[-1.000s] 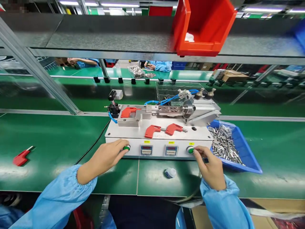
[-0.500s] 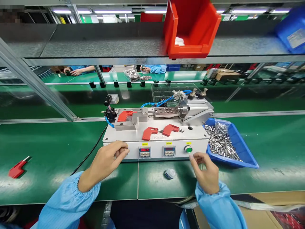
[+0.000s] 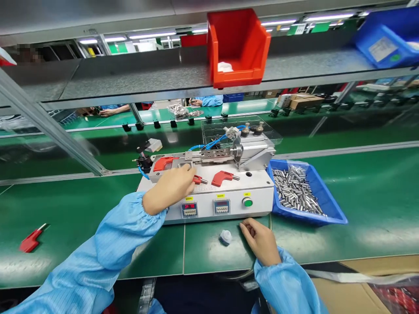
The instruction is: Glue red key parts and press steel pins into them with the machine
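My left hand [image 3: 173,185] is over the top of a grey bench machine [image 3: 244,192], its curled fingers on a red pistol-shaped handle [image 3: 197,179] with a metal tip. Most of that handle is hidden under the hand. Just right of it lies a second red handle [image 3: 224,178]. A third red handle [image 3: 162,163] sits in the machine's fixture at the left, in line with a metal shaft. My right hand [image 3: 262,240] rests on the green table, below the green button [image 3: 247,202], fingers curled in and nothing visible in them.
A blue bin [image 3: 330,209] of small metal pins stands right of the machine. A small white-capped container [image 3: 225,237] is in front. Far left lies another red handle [image 3: 31,240]. A red bin [image 3: 238,78] sits on the overhead shelf. Beyond, co-workers' hands show.
My left hand has moved forward and right onto the red handle atop the machine. My right hand has dropped from near the button to the table. The left display's digits differ. The view has shifted.
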`<state>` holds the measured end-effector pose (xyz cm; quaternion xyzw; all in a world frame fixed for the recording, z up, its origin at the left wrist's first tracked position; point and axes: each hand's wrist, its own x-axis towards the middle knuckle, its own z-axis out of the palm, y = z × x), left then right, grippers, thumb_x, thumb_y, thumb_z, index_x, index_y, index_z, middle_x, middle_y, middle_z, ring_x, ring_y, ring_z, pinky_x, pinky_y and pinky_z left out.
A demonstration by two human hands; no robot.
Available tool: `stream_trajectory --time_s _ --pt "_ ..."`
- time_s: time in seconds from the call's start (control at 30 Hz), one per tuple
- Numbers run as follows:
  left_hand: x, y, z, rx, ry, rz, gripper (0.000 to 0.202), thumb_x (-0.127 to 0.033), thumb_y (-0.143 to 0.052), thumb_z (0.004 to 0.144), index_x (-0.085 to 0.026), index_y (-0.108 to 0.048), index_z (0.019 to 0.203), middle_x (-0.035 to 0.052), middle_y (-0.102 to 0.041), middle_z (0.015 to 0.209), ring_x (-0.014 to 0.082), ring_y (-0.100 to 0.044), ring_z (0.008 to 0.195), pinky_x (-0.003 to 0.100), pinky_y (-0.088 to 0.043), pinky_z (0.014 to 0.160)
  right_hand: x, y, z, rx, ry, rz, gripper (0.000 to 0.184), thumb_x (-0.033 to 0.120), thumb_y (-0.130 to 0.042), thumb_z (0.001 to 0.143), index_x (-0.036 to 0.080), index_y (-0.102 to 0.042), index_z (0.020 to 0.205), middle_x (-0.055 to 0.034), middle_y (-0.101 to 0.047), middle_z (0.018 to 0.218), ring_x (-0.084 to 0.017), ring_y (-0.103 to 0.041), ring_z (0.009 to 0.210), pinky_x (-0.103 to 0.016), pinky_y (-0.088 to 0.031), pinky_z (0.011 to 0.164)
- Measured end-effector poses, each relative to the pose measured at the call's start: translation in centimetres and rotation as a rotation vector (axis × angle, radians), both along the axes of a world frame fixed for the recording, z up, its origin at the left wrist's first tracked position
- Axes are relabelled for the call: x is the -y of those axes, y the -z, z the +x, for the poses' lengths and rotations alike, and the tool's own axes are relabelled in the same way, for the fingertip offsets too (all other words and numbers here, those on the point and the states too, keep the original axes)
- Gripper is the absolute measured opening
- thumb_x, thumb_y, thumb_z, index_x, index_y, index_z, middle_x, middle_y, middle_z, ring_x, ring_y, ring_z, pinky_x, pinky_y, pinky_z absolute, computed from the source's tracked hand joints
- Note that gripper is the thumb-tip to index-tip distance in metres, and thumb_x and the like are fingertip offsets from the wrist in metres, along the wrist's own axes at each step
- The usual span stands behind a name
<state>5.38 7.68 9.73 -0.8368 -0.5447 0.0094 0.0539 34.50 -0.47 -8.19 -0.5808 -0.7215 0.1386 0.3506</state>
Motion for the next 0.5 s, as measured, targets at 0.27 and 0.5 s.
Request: stream_trajectory --time_s 0.27,0.5 --pt "-1.2 -1.2 6.3 0.085 0.117 0.036 0.029 -0.026 -0.048 0.104 -0.017 -0.06 0.129 0.0142 -0.064 0.124 0.0316 -0.074 0.098 0.04 -0.059 0.078 -0.1 0.6 0.2 -0.013 0.0 -0.009 0.053 0.063 -0.04 0.105 0.024 -0.059 0.074 -0.0013 -0.06 0.06 -0.018 -0.054 0.052 -0.03 -0.041 0.054" --pt "-2.9 -1.2 9.6 0.07 0.187 -0.064 0.026 -0.03 -0.058 0.101 -0.017 -0.065 0.122 0.0154 -0.07 0.121 0.0341 -0.072 0.108 0.042 -0.059 0.088 -0.5 0.3 0.1 -0.017 -0.009 0.016 0.055 0.064 -0.039 0.106 0.025 -0.059 0.073 -0.0016 -0.062 0.06 -0.018 -0.055 0.05 -0.03 -0.042 0.053"
